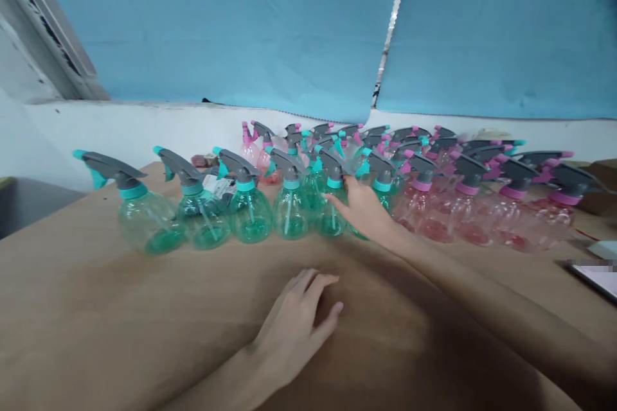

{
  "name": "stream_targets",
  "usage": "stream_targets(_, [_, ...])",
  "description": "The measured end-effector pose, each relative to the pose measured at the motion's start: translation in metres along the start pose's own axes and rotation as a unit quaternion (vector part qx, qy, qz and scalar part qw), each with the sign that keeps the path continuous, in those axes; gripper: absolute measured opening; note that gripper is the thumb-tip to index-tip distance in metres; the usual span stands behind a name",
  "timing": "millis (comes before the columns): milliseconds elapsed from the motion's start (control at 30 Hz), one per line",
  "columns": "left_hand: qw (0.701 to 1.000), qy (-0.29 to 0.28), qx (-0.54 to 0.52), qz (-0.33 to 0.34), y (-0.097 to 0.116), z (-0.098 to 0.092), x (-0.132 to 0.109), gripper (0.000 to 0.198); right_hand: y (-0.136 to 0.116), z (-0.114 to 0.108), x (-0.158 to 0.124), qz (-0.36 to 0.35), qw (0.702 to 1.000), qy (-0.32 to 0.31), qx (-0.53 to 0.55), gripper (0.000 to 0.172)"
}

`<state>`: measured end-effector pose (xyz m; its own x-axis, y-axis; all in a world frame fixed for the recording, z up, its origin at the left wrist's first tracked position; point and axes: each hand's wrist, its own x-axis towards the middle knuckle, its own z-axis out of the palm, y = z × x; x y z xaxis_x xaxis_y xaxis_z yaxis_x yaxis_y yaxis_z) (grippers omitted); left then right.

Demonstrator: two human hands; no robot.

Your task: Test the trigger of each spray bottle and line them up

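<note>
My right hand (364, 207) reaches into the front row from the right, at a green spray bottle (331, 221) with a grey head and turquoise collar. Its thumb lies across the front of the bottle and a finger is by the collar; the other fingers are hidden. The bottle stands upright on the table. To its right, partly behind my hand, is another green spray bottle (382, 186). My left hand (289, 324) hovers low over the near part of the table, fingers loosely bent and apart, with nothing in it.
Several green spray bottles (250, 215) line up to the left, several pink ones (436, 221) to the right, and more stand behind. A flat device (598, 276) lies at the right edge of the wooden table (96, 295). A cardboard box (600, 183) sits beyond it.
</note>
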<state>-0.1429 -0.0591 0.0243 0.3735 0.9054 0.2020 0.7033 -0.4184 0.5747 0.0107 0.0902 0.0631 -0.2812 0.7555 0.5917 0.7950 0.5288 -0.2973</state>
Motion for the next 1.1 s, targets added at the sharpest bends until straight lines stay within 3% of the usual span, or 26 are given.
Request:
stream_targets(167, [1.0, 0.014, 0.0, 0.002, -0.001, 0.001, 0.001, 0.023, -0.003, -0.003, -0.007, 0.026, 0.998, -0.02, 0.045, 0.069])
stream_targets(300, [1.0, 0.014, 0.004, -0.002, 0.0, 0.0, 0.001, 0.022, -0.007, -0.014, -0.018, 0.026, 0.997, -0.019, 0.067, 0.073])
stream_targets(467, [1.0, 0.016, 0.006, -0.002, -0.001, -0.001, 0.001, 0.021, -0.007, -0.042, -0.039, -0.006, 0.999, -0.01, 0.053, 0.052])
stream_targets(600, [1.0, 0.017, 0.004, 0.003, -0.002, -0.001, 0.001, 0.022, 0.003, -0.072, -0.051, 0.029, 0.999, -0.034, 0.016, 0.032])
stream_targets(733, [1.0, 0.019, 0.002, 0.003, -0.004, -0.001, 0.001, 0.023, 0.02, -0.089, -0.053, 0.083, 0.996, -0.012, -0.011, 0.031])
stream_targets(867, [1.0, 0.026, -0.001, 0.007, -0.005, -0.001, 0.002, 0.021, 0.039, -0.084, -0.049, 0.113, 0.993, -0.009, -0.031, 0.035])
stream_targets(1100, [1.0, 0.025, -0.007, 0.0, -0.003, -0.004, 0.003, 0.018, 0.057, -0.054, -0.037, 0.156, 0.988, -0.015, -0.011, 0.052])
